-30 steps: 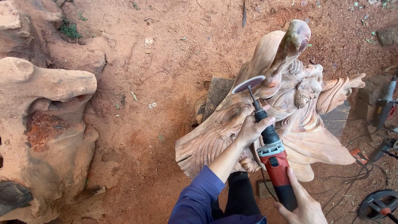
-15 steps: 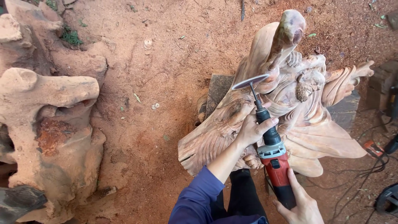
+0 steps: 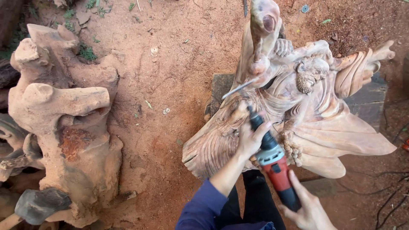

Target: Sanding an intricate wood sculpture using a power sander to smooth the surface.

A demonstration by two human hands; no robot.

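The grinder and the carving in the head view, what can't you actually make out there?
Head view only:
- Right hand: cut off by the bottom edge.
- Red grinder: neck hidden under the left hand's fingers.
- Grinding disc: seen edge-on and blurred, so contact with the carved wooden figure is unclear.
- Dark slab under the figure: mostly covered by it.

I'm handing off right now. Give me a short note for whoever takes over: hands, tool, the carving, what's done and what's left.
Left hand: wrapped around the neck of the red grinder, near its head.
Right hand: holding the grinder's rear handle.
Cutting disc: up against the wooden carving, beside the tall knob.
Carving stands on a dark slab on red earth.
Done: bearded figure and robe folds are shaped.
Left: the lower left part looks rougher. Uncarved stump sits to the left.
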